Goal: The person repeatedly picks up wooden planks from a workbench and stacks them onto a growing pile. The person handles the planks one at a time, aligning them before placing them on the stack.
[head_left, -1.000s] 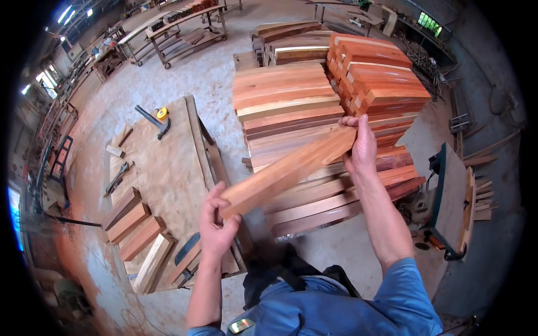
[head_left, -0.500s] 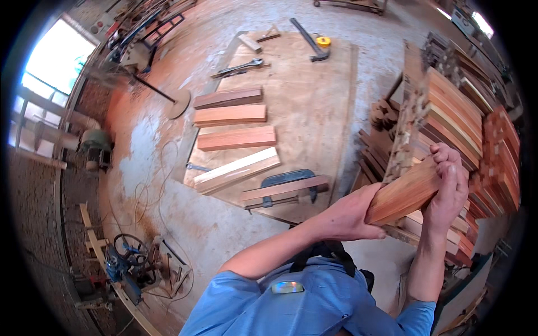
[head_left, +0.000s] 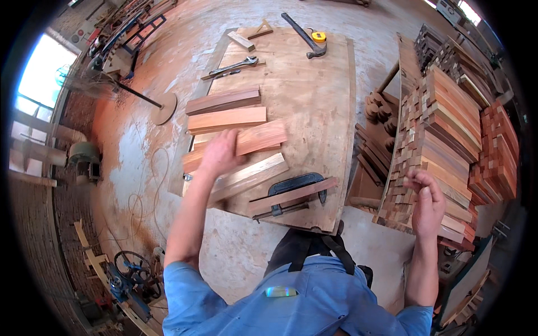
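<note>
My left hand (head_left: 221, 152) is closed over a reddish wooden block (head_left: 261, 139), held slantwise over the row of blocks on the board-topped table (head_left: 314, 112). Another block beneath is mostly covered by it; whether they touch, I cannot tell. Farther back in the row lie an orange-brown block (head_left: 227, 119) and a dark brown block (head_left: 223, 101). A pale block (head_left: 252, 176) lies just nearer to me than the left hand. Beside the stacked wood (head_left: 443, 140), my right hand (head_left: 428, 204) is raised with loosely curled fingers, holding nothing.
A C-clamp (head_left: 297, 183) lies at the table's near edge with a wooden strip (head_left: 294, 197) across it. Toward the far end are an adjustable wrench (head_left: 241, 66), a hammer (head_left: 304, 36), a yellow tape measure (head_left: 319, 37) and a small wooden triangle (head_left: 263, 30). A round-based stand (head_left: 163, 109) is on the floor.
The wooden block, held between both hands at the right before, is now over the table in my left hand alone. My right hand has let go and stays beside the stack.
</note>
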Motion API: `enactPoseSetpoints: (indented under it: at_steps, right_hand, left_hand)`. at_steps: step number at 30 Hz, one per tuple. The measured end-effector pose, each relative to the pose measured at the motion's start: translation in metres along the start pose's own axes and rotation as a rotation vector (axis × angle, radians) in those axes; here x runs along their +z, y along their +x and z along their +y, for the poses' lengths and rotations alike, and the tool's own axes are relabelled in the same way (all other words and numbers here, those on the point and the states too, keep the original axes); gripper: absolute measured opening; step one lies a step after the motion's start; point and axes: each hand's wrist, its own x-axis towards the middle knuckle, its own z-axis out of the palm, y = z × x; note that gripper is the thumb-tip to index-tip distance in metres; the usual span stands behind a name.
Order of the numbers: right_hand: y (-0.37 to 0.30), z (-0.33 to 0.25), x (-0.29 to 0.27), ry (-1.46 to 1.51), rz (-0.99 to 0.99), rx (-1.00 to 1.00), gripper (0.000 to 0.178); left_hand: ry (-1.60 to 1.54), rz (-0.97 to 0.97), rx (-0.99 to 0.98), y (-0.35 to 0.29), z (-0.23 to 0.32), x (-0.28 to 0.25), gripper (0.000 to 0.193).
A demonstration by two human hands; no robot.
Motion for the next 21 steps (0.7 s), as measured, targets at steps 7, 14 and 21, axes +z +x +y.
enactPoseSetpoints:
  at_steps: [7, 14, 21]
  right_hand:
    - [-0.049, 0.002, -0.008, -0.172, 0.101, 0.242, 0.02]
    - [-0.079, -0.006, -0.005, -0.269, 0.186, 0.556, 0.017]
    - [-0.079, 0.001, -0.017, -0.218, 0.158, 0.528, 0.021]
  left_hand:
    - [0.028, -0.14, 0.039, 0.026, -0.058, 0.05, 0.067]
    - [-0.029, -0.26, 0.039, 0.049, -0.045, 0.063, 0.074]
    - [-0.009, -0.077, 0.202, 0.055, -0.055, 0.082, 0.063]
